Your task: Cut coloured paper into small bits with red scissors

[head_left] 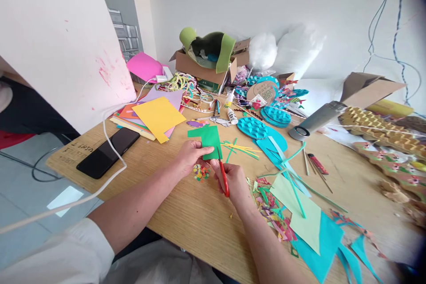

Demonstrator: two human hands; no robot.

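Note:
Pinched in my left hand [193,157] is a piece of green paper [209,137], cut in a stepped shape and raised above the table. Red-handled scissors [223,177] are gripped in my right hand [234,182], with the dark blades at the paper's right edge. Just below the paper, a small pile of colourful paper bits [201,172] lies on the wood. Thin yellow and green paper strips [241,147] are scattered to the right of the paper. Beside my right forearm is a heap of coloured scraps [271,208].
A black phone [108,153] and stacked coloured paper [159,115] lie on the left, crossed by a white cable [113,146]. Glue bottles [232,116] stand behind the paper. To the right are a steel flask [317,120], blue sheets [319,244] and a red utility knife [317,163].

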